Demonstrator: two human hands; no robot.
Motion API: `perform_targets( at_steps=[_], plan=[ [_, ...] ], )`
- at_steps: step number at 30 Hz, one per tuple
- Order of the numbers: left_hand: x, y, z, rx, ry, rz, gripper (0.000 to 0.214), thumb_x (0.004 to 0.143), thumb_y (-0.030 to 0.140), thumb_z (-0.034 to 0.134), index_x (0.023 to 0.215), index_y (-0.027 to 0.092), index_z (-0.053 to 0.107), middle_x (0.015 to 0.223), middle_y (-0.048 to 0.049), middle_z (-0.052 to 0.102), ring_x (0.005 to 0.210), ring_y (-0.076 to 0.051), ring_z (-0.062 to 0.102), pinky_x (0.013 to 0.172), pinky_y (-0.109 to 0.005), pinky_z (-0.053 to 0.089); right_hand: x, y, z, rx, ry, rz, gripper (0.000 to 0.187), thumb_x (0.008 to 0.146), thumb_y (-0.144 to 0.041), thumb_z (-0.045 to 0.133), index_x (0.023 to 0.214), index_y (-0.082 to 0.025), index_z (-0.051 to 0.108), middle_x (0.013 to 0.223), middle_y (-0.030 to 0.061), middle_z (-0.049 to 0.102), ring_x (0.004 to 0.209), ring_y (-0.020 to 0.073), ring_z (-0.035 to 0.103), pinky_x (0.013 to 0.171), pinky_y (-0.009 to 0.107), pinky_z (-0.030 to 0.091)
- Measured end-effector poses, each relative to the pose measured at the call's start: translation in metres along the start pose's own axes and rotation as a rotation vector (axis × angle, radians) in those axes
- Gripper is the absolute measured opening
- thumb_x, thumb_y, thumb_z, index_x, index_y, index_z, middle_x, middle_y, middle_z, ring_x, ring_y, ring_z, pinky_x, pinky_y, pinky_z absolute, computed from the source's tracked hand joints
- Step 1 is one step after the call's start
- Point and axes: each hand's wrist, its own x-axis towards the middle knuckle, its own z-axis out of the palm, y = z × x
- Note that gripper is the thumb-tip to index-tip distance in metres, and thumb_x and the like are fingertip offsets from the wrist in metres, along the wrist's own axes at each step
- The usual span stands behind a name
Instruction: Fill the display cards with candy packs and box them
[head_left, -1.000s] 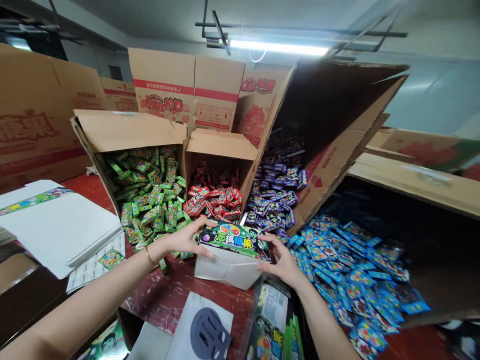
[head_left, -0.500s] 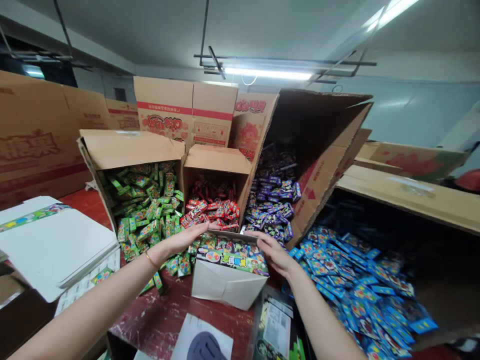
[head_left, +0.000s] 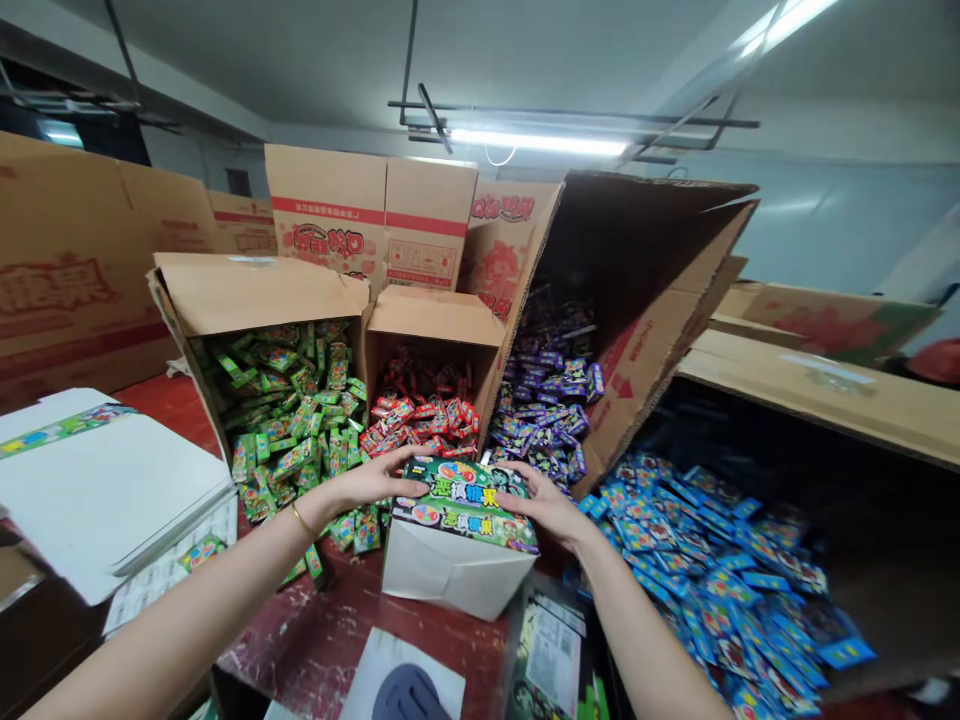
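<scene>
A small candy box (head_left: 460,570) with white lower sides and a colourful printed upper band stands on the dark red table. Its printed lid (head_left: 461,484) lies over the top, tilted toward me. My left hand (head_left: 386,476) grips the lid's left end, thumb on the printed face and fingers behind. My right hand (head_left: 536,497) holds the right end in the same way. The fingertips behind the lid are hidden. Green candy packets (head_left: 300,410) lie just beyond my left hand, purple packets (head_left: 544,400) beyond my right.
Open cartons spill red packets (head_left: 424,415) in the middle and blue packets (head_left: 697,560) at right. A stack of white flat cartons (head_left: 135,490) lies at left. Near me are a white sheet with a dark round shape (head_left: 409,690) and a clear-wrapped pack (head_left: 551,650).
The lid has come down toward me, so its printed face now shows. Both thumbs now rest on that face. The box itself has stayed in place.
</scene>
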Motion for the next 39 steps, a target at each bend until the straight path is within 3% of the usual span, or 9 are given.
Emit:
perform_targets(
  at_steps=[5, 11, 19, 23, 25, 27, 31, 34, 39],
  plan=[
    [-0.005, 0.000, -0.007, 0.036, -0.067, 0.036, 0.074, 0.068, 0.030, 0.076, 0.134, 0.022, 0.043, 0.132, -0.0097, 0.049, 0.119, -0.024, 0.048, 0.102, -0.039, 0.037, -0.013, -0.015, 0.001, -0.188, -0.023, -0.030, 0.060, 0.056, -0.040, 0.081, 0.104, -0.016, 0.054, 0.100, 0.0054, 0.062, 0.096, 0.0228, 0.058, 0.089, 0.037, 0.045],
    [0.007, -0.014, -0.010, 0.074, -0.025, 0.050, 0.066, 0.076, 0.037, 0.069, 0.133, 0.017, 0.043, 0.133, -0.0125, 0.048, 0.120, -0.024, 0.048, 0.101, -0.039, 0.038, -0.019, 0.001, 0.009, -0.204, 0.083, -0.051, 0.060, 0.066, -0.052, 0.071, 0.112, -0.017, 0.052, 0.113, 0.0083, 0.057, 0.107, 0.0230, 0.054, 0.095, 0.037, 0.042],
    [0.000, 0.003, -0.009, 0.291, -0.005, 0.017, 0.069, 0.069, 0.047, 0.071, 0.126, 0.014, 0.049, 0.120, -0.0123, 0.057, 0.110, -0.026, 0.054, 0.094, -0.039, 0.043, -0.008, -0.002, 0.001, -0.257, -0.024, -0.084, 0.054, 0.062, -0.049, 0.073, 0.098, -0.016, 0.050, 0.097, 0.0060, 0.062, 0.093, 0.0207, 0.059, 0.084, 0.034, 0.046],
    [-0.004, 0.014, 0.020, 0.510, 0.105, 0.049, 0.086, 0.054, 0.063, 0.074, 0.120, 0.011, 0.055, 0.123, -0.0176, 0.054, 0.118, -0.037, 0.045, 0.106, -0.050, 0.025, -0.005, -0.018, -0.002, -0.381, -0.034, -0.117, 0.048, 0.057, -0.048, 0.076, 0.085, -0.016, 0.054, 0.090, 0.0041, 0.062, 0.084, 0.0207, 0.058, 0.079, 0.034, 0.045],
    [-0.006, 0.020, 0.044, 0.768, 0.127, 0.148, 0.116, 0.039, 0.072, 0.074, 0.130, 0.007, 0.046, 0.135, -0.0238, 0.042, 0.128, -0.044, 0.031, 0.108, -0.057, 0.006, -0.009, -0.025, 0.000, -0.449, -0.031, -0.122, 0.045, 0.056, -0.048, 0.076, 0.079, -0.016, 0.055, 0.084, 0.0037, 0.061, 0.083, 0.0220, 0.057, 0.078, 0.035, 0.044],
    [-0.009, 0.025, 0.066, 1.043, 0.107, 0.198, 0.135, 0.036, 0.080, 0.067, 0.140, 0.002, 0.031, 0.141, -0.0302, 0.030, 0.131, -0.048, 0.021, 0.105, -0.062, -0.003, -0.016, -0.031, 0.003, -0.517, -0.014, -0.118, 0.041, 0.057, -0.048, 0.075, 0.079, -0.017, 0.059, 0.084, 0.0051, 0.062, 0.084, 0.0245, 0.056, 0.079, 0.037, 0.042],
    [-0.012, 0.029, 0.080, 1.250, 0.051, 0.149, 0.126, 0.054, 0.085, 0.053, 0.146, 0.005, 0.019, 0.145, -0.0312, 0.021, 0.134, -0.046, 0.018, 0.105, -0.061, 0.005, -0.033, -0.035, 0.012, -0.620, 0.065, -0.112, 0.038, 0.066, -0.047, 0.070, 0.092, -0.020, 0.063, 0.100, 0.0099, 0.063, 0.094, 0.0294, 0.055, 0.086, 0.042, 0.038],
    [-0.015, 0.028, 0.076, 1.283, 0.049, 0.208, 0.112, 0.060, 0.084, 0.049, 0.144, 0.013, 0.030, 0.141, -0.0279, 0.030, 0.129, -0.045, 0.028, 0.104, -0.058, 0.017, -0.036, -0.034, 0.018, -0.620, 0.095, -0.138, 0.040, 0.069, -0.046, 0.067, 0.097, -0.019, 0.058, 0.099, 0.0082, 0.062, 0.092, 0.0258, 0.056, 0.085, 0.040, 0.041],
    [-0.018, 0.028, 0.075, 1.228, 0.158, 0.307, 0.088, 0.065, 0.082, 0.047, 0.127, 0.020, 0.055, 0.119, -0.0181, 0.051, 0.106, -0.034, 0.049, 0.093, -0.047, 0.037, -0.028, -0.028, 0.019, -0.542, 0.042, -0.177, 0.040, 0.069, -0.052, 0.065, 0.086, -0.016, 0.060, 0.090, 0.0076, 0.064, 0.088, 0.0242, 0.058, 0.082, 0.038, 0.045]
  ],
)
